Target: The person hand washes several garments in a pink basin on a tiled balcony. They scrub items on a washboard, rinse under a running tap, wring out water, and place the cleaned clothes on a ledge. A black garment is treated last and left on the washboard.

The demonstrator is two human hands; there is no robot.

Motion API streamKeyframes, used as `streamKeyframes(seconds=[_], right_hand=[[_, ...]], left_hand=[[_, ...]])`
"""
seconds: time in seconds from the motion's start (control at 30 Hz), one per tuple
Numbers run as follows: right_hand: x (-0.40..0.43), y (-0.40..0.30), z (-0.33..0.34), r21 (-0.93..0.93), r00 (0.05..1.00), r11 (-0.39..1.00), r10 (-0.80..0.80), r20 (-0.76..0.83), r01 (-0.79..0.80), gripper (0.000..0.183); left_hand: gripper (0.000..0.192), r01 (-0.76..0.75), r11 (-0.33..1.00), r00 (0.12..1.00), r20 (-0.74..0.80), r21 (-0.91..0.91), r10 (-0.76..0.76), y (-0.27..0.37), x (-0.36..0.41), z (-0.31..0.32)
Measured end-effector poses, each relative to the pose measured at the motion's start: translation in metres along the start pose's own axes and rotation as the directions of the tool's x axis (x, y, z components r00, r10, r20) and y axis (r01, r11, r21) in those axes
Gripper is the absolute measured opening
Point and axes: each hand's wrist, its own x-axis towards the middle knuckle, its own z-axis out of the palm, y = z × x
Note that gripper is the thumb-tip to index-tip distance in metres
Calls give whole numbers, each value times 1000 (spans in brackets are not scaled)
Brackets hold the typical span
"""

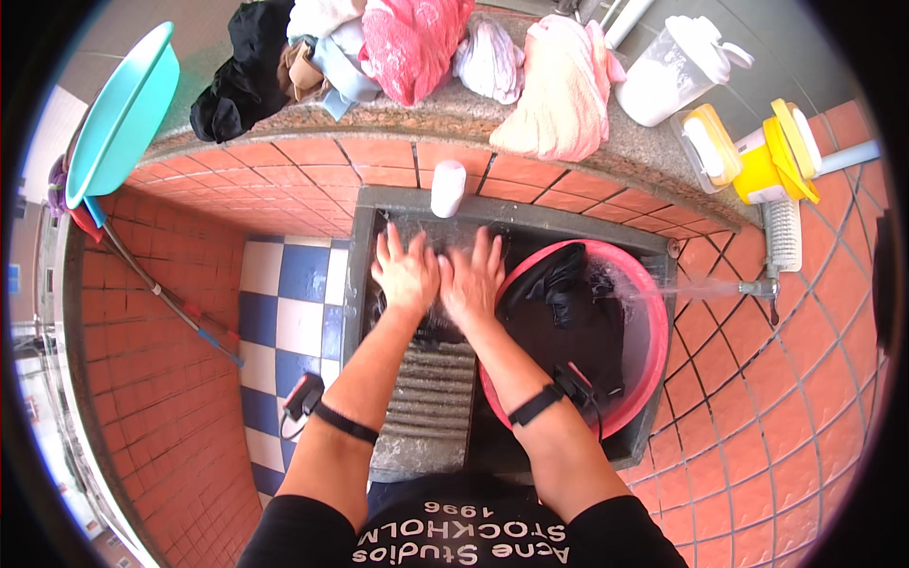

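Observation:
In the head view, my left hand [406, 278] is spread palm down over the far left part of a dark stone laundry sink [349, 312]. Beside it is my right hand [470, 282], somewhat blurred, its fingers apart. Nothing is gripped in either hand. A ribbed washboard slab [429, 380] lies below my wrists, and the dark wet patch between it and my hands is too unclear to name. To the right, a pink basin [659, 341] holds water and black clothing [561, 337]. Water runs into it from a wall tap [760, 287].
A white bar, probably soap [448, 188], rests on the sink's back rim. On the ledge [319, 117] lie black cloth [248, 71], a red cloth [415, 50], a peach towel [561, 92], a powder container [667, 71] and a yellow tub [770, 160]. A turquoise basin [128, 121] stands left, above mop handles [167, 291].

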Motion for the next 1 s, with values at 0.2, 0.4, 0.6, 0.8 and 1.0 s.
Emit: streamKeyframes(seconds=[0.2, 0.4, 0.6, 0.8, 1.0], right_hand=[[-107, -40, -86, 504, 999, 864, -10, 47, -15, 35], [-8, -8, 6, 171, 999, 985, 23, -34, -17, 29], [-102, -35, -75, 497, 990, 860, 58, 127, -115, 41], [-40, -20, -31, 233, 992, 972, -10, 125, -19, 29], [-33, -26, -54, 160, 972, 978, 101, 211, -137, 35]], left_hand=[[20, -357, 819, 924, -41, -450, 381, -21, -108, -49], [21, -27, 991, 999, -46, -127, 21, -14, -11, -4], [29, -228, 908, 962, 63, -351, 266, -12, -91, -48], [21, -157, 964, 981, 78, -216, 178, -11, -46, -16], [31, -51, 988, 974, 212, -146, 82, -7, -46, -16]])
